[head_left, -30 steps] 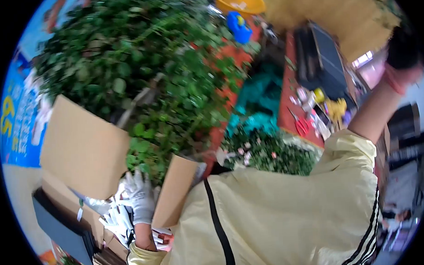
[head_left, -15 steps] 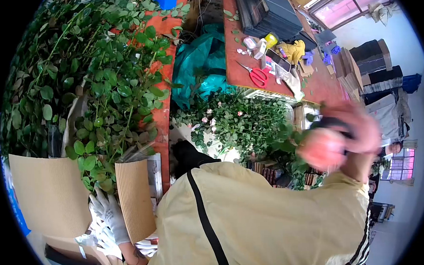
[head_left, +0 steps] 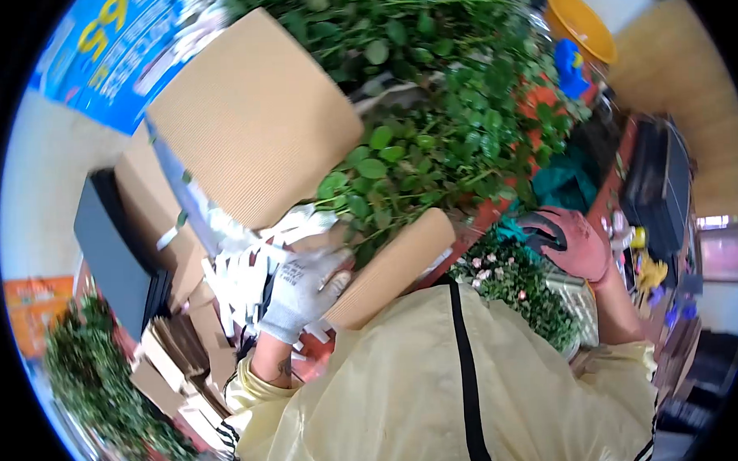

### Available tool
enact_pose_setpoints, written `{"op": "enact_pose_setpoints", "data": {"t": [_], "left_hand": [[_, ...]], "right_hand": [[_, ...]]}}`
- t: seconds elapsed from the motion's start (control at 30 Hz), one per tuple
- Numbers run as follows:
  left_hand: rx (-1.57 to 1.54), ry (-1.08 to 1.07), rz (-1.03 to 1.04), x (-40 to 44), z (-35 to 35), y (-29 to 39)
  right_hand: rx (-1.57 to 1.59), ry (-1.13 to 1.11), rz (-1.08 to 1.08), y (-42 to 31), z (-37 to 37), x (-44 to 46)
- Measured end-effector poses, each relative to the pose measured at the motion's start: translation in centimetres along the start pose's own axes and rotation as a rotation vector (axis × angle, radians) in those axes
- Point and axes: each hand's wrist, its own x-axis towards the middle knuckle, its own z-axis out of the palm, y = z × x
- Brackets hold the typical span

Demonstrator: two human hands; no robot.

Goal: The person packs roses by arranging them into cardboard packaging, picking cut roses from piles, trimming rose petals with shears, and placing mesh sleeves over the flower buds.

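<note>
My left hand [head_left: 306,285], in a grey-white glove, has its fingers curled beside a small corrugated cardboard wrap [head_left: 395,270]. What lies inside the fingers is hidden. White paper strips [head_left: 245,275] lie under and beside this hand. A larger corrugated cardboard sheet [head_left: 255,121] stands above it, next to leafy green rose stems [head_left: 455,138]. My right hand [head_left: 571,244], in a pinkish-red glove with a dark patch, is raised on the right, in front of pink roses [head_left: 505,274]. Its fingers point left and are blurred, with something teal at their tips.
A teal plastic bag [head_left: 564,183] hangs between two red tables. Dark stacked boards [head_left: 656,180] and yellow gloves [head_left: 651,273] lie on the right-hand table. Folded cardboard [head_left: 178,351] and more greenery [head_left: 106,378] are at lower left. A yellow basin [head_left: 581,28] is at the far end.
My view has swung left. My right hand has moved down towards the table edge, and leaves no longer show at it. My left hand's stretched fingers have curled.
</note>
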Motion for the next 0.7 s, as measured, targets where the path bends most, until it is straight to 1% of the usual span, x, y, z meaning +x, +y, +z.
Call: {"op": "enact_pose_setpoints", "data": {"t": [0.03,0.07,0.1,0.13,0.17,0.2,0.23,0.27,0.3,0.33,0.4,0.43,0.47,0.53,0.57,0.6,0.67,0.7], "left_hand": [[-0.077,0.08,0.043,-0.7,1.0,-0.9],[-0.08,0.109,0.011,-1.0,1.7,-1.4],[-0.151,0.08,-0.001,-1.3,2.0,-1.9],[-0.222,0.055,-0.008,-1.6,2.1,-2.2],[-0.248,0.072,-0.011,-1.7,2.2,-2.1],[-0.252,0.103,-0.031,-1.6,2.2,-2.2],[-0.25,0.059,-0.037,-1.6,2.2,-2.3],[-0.253,0.013,-0.042,-1.6,2.4,-2.5],[-0.269,-0.004,-0.067,-1.7,2.7,-2.8],[-0.284,0.033,-0.085,-1.7,2.7,-2.8],[-0.222,0.21,-0.004,-1.8,2.6,-2.3],[-0.249,0.264,-0.028,-1.9,2.1,-1.8],[-0.277,0.3,-0.052,-1.8,2.6,-2.3],[-0.235,0.14,-0.087,-1.5,3.6,-3.3],[-0.316,0.136,-0.097,-1.9,3.1,-3.0],[-0.333,0.148,-0.11,-2.1,2.6,-2.9],[-0.38,-0.12,-0.209,-2.2,2.3,-2.9],[-0.315,0.017,-0.151,-2.7,3.8,-3.4]], "right_hand": [[0.041,-0.059,-0.132,-2.0,-1.0,3.0],[0.175,-0.132,-0.256,-3.0,-0.9,6.0],[0.121,-0.071,-0.372,-3.7,0.1,8.1],[0.136,-0.328,-0.232,-7.5,-0.5,11.1],[0.05,-0.188,-0.36,-7.4,2.3,12.9],[-0.092,-0.073,-0.539,-8.7,3.7,14.8],[-0.171,-0.189,-0.523,-9.6,5.8,17.2],[-0.217,-0.265,-0.558,-10.1,7.7,19.2],[-0.267,-0.274,-0.69,-10.1,9.9,21.3],[-0.284,-0.296,-0.724,-10.6,11.1,22.4],[-0.515,-0.386,-0.679,-11.4,13.1,23.7],[-0.488,-0.399,-0.649,-11.3,13.7,24.1],[-0.507,-0.435,-0.682,-10.7,14.6,24.2],[-0.305,-0.314,-0.578,-9.0,15.9,24.1],[-0.38,-0.344,-0.596,-9.1,15.5,23.9],[-0.385,-0.365,-0.609,-9.2,15.1,23.6],[-0.486,-0.348,-0.772,-9.2,14.6,22.9],[-0.43,-0.452,-0.785,-8.8,14.7,22.9]]}}
